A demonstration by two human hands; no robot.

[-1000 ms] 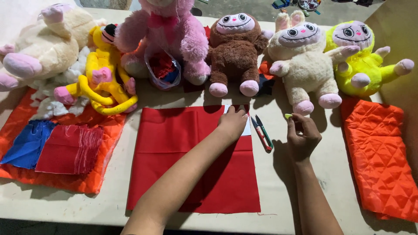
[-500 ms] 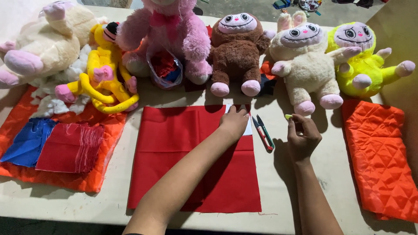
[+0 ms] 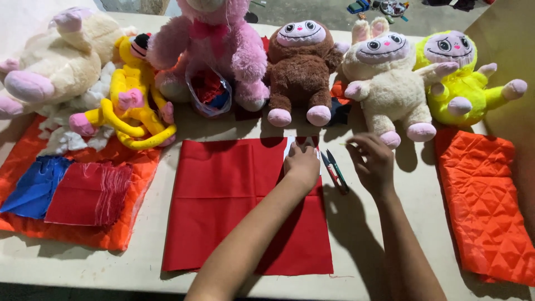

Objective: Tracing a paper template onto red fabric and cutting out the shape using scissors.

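Our left hand (image 3: 301,163) still presses flat on a white template (image 3: 292,146) at the red fabric's (image 3: 234,200) top edge; right hand (image 3: 372,161), hardly shifted, pinches a small marker, fingers closed. Thread snips (image 3: 335,170) lie between the hands. Clear plastic bag (image 3: 208,91) of scraps sits under the pink plush (image 3: 214,39).
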